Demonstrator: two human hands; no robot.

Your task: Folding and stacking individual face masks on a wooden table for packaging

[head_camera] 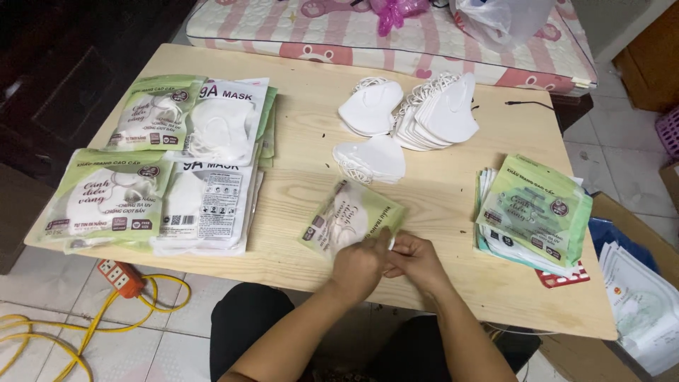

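**Both hands pinch the edge of a green mask pouch at the table's near side**

The left hand (361, 265) and right hand (417, 262) meet at the near corner of a green-and-clear pouch (350, 216), fingers closed together on its edge; the left hand's back hides the fingertips, so the exact grip is hard to make out. A white mask shows through the pouch, which lies flat on the wooden table (438, 212) and angles away to the left of the fingers. Just beyond it sit two loose white masks (370, 159), then a single mask (370, 107) and a fanned stack of masks (438, 112) too tightly packed to count. Right of the fingers rests a pile of empty green pouches (535, 212), its lower sheets covered. Far left lie four filled packs (152, 166) on top, set two by two, more beneath. An orange power strip (122, 278) lies on the floor, its yellow cord cut off by the frame
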